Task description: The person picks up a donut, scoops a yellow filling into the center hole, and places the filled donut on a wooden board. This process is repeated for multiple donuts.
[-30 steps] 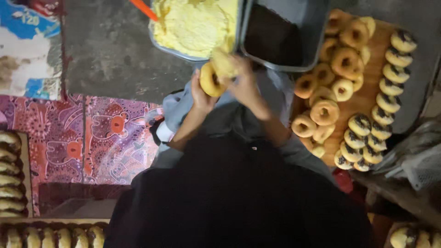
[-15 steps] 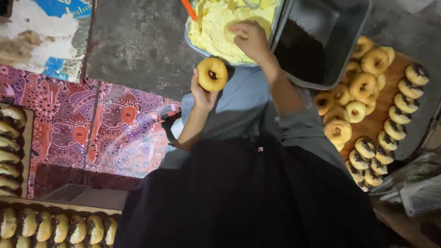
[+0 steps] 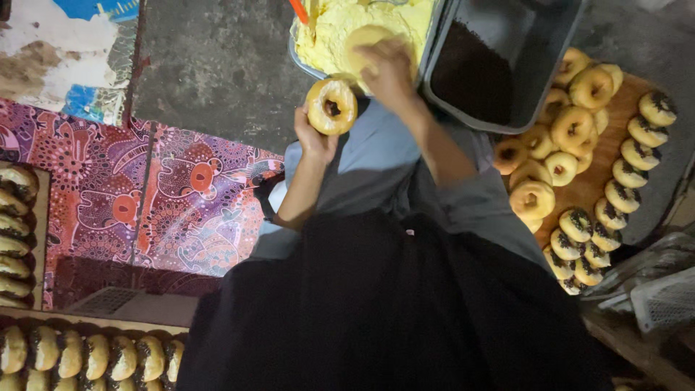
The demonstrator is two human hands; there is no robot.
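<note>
Left hand (image 3: pixel 313 137): fingers closed around golden ring doughnut (image 3: pixel 331 106), held upright above lap. Right hand (image 3: pixel 384 65): fingers curled into pale yellow cream (image 3: pixel 340 32) in grey metal tray (image 3: pixel 300 61); grip contents cannot tell. Dark grey plastic tub (image 3: pixel 536 43) with dark sprinkles just beside tray. Wooden board (image 3: pixel 615 123) of doughnuts at right.

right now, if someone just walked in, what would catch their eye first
Probably the ring doughnut held up in the left hand at centre, while the right hand presses another piece into the tub of pale yellow cream above it. To the right, a wooden board is crowded with plain and dark-sprinkled doughnuts.
</note>
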